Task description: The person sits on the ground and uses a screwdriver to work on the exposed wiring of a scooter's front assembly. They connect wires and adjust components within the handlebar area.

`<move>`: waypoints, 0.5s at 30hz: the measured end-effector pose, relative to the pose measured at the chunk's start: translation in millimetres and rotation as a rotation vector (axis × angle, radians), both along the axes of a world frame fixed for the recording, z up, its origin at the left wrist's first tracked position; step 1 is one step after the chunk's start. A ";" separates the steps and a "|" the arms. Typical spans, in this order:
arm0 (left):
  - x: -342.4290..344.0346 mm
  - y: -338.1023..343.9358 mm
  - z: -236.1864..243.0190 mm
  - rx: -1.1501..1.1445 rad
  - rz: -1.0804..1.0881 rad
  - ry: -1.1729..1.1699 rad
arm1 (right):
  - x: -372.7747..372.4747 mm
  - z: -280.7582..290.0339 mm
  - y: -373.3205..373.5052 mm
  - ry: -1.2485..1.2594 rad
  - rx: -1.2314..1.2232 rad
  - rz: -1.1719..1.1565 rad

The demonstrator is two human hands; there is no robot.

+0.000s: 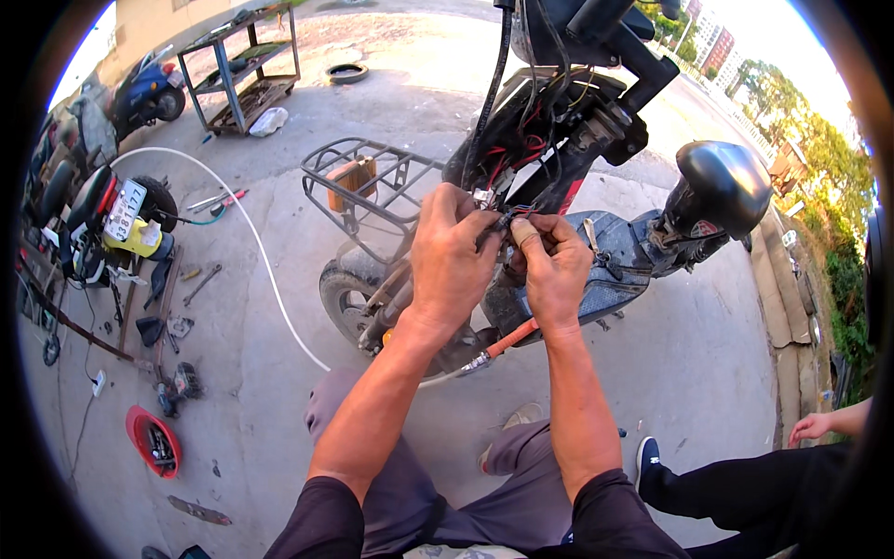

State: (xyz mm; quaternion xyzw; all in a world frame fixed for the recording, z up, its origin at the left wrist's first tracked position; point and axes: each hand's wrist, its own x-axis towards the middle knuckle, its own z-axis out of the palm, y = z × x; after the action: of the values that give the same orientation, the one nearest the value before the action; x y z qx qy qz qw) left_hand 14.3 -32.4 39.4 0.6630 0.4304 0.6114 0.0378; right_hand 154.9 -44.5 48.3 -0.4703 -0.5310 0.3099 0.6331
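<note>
My left hand [449, 256] and my right hand [556, 270] meet over the opened frame of a scooter, fingertips almost touching. Both pinch thin dark wires [507, 220] between thumb and fingers; the exact joint is partly hidden by the fingers. Just beside my left fingertips sits a pale connector [484, 198]. Red and black wiring [507, 156] spills from the scooter's open body behind them. Below my right hand lies the scooter's dark footboard [610, 279]. An orange-handled tool [512, 343], joined to a white hose [256, 224], rests under my forearms.
A black rack [400, 172] with a brown block [352, 184] adjoins the scooter. Left lie a wrench [202, 285], a power tool [177, 388] and a red bowl [154, 443] of parts. A metal cart [222, 79] stands behind. Another person's leg [745, 489] is at right.
</note>
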 end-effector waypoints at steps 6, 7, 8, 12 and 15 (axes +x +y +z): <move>-0.7 1.1 -0.5 -0.025 -0.007 0.011 | -1.9 -10.5 3.9 -0.016 0.050 -0.050; -0.1 1.3 -0.2 -0.026 -0.007 0.011 | -2.4 -11.4 4.1 -0.003 0.051 -0.054; -0.4 1.3 0.0 -0.027 -0.003 0.013 | -3.7 -12.2 4.3 0.012 0.052 -0.054; -1.3 1.8 1.5 -0.026 -0.028 0.015 | -6.8 -11.8 5.2 0.063 0.059 -0.051; -4.3 1.1 3.5 -0.039 -0.060 0.029 | -4.0 -14.9 7.3 0.061 0.051 -0.051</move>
State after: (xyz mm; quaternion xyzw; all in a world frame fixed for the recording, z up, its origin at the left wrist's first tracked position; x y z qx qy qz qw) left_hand 10.0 -31.3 42.9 0.6834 0.4229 0.5917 0.0628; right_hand 150.9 -37.2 33.5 -0.4577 -0.5071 0.2940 0.6685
